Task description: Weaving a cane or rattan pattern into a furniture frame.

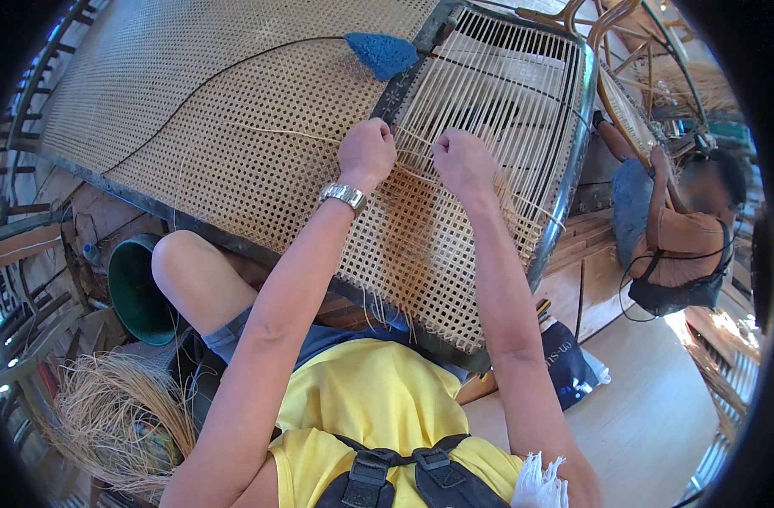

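Observation:
In front of me lies a dark-framed panel with woven cane [260,182] across its large left section. The narrower right section has cane mesh [437,288] at its near end and bare parallel cane strands [514,76] at its far end. My left hand [367,152], with a metal watch at the wrist, is closed beside the dark middle bar. My right hand [465,165] is closed over the narrower section, where weaving meets bare strands. A thin loose cane strand [277,132] runs to my left hand; both fists appear to grip it, though the fingertips are hidden.
A blue spongy piece [380,56] and a dark thin rod lie across the panel. At lower left are a green bucket [141,292] and a heap of loose cane fibres [120,415]. Another person [683,229] works at right beside curved wooden frames. A dark bag [569,364] sits near my right forearm.

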`<act>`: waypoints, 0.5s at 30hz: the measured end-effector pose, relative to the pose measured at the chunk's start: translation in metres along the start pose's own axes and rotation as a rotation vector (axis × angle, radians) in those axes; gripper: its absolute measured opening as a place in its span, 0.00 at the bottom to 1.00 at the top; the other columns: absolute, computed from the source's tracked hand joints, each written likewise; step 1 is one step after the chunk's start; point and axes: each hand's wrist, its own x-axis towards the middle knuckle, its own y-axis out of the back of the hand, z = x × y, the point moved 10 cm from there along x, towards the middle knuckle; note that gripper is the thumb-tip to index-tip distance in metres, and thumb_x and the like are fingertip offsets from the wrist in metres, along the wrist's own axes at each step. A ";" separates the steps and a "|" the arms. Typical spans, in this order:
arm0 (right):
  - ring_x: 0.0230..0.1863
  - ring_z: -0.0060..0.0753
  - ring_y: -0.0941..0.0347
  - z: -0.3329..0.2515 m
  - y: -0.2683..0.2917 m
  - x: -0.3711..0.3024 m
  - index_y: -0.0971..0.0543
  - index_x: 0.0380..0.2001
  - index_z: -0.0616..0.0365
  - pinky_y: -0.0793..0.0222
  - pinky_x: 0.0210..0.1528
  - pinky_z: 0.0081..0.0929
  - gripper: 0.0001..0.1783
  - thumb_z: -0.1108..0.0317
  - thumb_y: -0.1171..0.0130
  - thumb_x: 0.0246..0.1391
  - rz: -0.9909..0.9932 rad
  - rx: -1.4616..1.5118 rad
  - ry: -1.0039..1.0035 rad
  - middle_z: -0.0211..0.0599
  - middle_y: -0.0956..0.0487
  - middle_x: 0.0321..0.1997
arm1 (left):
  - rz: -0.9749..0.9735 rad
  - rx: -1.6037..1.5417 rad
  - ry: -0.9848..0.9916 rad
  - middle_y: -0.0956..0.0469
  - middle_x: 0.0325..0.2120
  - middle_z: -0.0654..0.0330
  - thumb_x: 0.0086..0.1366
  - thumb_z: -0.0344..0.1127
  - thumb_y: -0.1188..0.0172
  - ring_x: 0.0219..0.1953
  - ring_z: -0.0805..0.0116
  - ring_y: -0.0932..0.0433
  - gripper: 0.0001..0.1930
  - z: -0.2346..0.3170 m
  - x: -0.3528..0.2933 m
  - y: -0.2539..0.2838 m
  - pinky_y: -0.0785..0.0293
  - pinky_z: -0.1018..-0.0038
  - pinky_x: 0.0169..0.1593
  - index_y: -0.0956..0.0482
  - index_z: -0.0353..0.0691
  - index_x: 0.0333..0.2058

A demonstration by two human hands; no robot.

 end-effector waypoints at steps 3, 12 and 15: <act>0.41 0.51 0.21 0.002 0.000 0.002 0.19 0.31 0.58 0.25 0.44 0.47 0.10 0.65 0.46 0.58 0.040 -0.016 0.011 0.46 0.18 0.37 | 0.014 0.161 -0.067 0.16 0.35 0.52 0.65 0.36 0.40 0.38 0.55 0.17 0.09 0.010 0.000 0.001 0.21 0.60 0.43 0.15 0.39 0.35; 0.39 0.52 0.20 0.009 -0.002 0.004 0.20 0.31 0.58 0.25 0.43 0.45 0.07 0.68 0.44 0.53 -0.043 -0.025 -0.039 0.48 0.17 0.34 | -0.103 0.186 0.011 0.15 0.35 0.51 0.66 0.38 0.39 0.40 0.52 0.16 0.09 0.018 -0.003 0.000 0.21 0.60 0.45 0.14 0.43 0.40; 0.40 0.52 0.20 0.011 -0.004 0.004 0.20 0.32 0.58 0.25 0.44 0.45 0.07 0.68 0.44 0.52 -0.084 -0.030 -0.083 0.48 0.17 0.35 | -0.114 0.251 -0.003 0.16 0.37 0.51 0.66 0.36 0.41 0.40 0.53 0.17 0.09 0.020 -0.001 -0.007 0.21 0.60 0.44 0.15 0.44 0.42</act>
